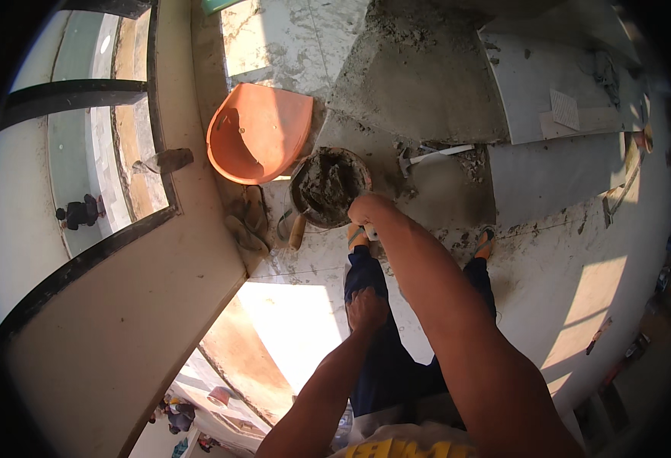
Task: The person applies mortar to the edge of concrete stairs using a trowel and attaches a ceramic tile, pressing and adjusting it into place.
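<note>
A round dark pan of wet grey mortar stands on the floor in front of my feet. My right hand is at the near right part of its rim, with the fingers closed. A small pale bit shows below that hand, but my hand hides what it grips. On my left knee rests my left hand, its fingers curled and nothing seen in them. Just left of the pan lies a tool with a wooden handle; its other end is hard to make out.
An orange plastic basin lies behind the pan, near the wall. A pair of sandals sits beside it. To the right is a hammer with a pale handle. Spread mortar and large floor tiles lie beyond.
</note>
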The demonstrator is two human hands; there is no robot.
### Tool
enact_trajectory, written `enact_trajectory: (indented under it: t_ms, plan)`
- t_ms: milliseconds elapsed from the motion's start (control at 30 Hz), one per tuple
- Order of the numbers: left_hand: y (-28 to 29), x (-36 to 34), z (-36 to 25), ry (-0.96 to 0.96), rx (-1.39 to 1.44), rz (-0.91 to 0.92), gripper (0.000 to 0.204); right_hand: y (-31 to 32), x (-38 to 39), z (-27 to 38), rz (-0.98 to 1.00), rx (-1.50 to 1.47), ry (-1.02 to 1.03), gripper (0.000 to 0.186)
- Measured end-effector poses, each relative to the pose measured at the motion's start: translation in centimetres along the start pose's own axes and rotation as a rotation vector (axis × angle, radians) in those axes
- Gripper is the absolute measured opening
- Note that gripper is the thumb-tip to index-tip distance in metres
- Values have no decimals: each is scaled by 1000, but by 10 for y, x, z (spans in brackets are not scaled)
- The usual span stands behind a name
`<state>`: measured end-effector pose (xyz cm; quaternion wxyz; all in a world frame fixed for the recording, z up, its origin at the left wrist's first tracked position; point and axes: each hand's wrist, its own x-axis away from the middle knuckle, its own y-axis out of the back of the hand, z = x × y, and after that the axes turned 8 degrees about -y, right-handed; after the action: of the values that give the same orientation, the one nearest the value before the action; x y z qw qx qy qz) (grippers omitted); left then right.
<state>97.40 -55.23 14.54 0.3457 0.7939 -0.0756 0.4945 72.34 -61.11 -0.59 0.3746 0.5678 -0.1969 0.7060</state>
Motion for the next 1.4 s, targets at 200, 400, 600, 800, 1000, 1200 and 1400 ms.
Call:
enact_trajectory:
  t_ms: [200,400,600,800,1000,1200,1400]
  plan:
    - [34,-8,13,35,138,-26,28,-42,-38,37,-511,-120,-133,23]
    - [34,-2,29,43,165,-37,26,-94,-12,77,-764,-1003,-350,40]
    - [24,-1,32,41,128,-8,27,-108,20,75,-816,-1008,-254,41]
    - [13,-5,21,26,90,-1,28,-128,35,52,-881,-1067,-209,35]
    - [0,-5,29,-66,7,-106,25,-154,52,19,-926,-932,-57,48]
    - [7,-4,15,-35,42,-58,26,-159,39,-1,-917,-902,1,63]
    - [14,-6,19,-37,-14,-45,24,-151,24,-4,-806,-987,203,66]
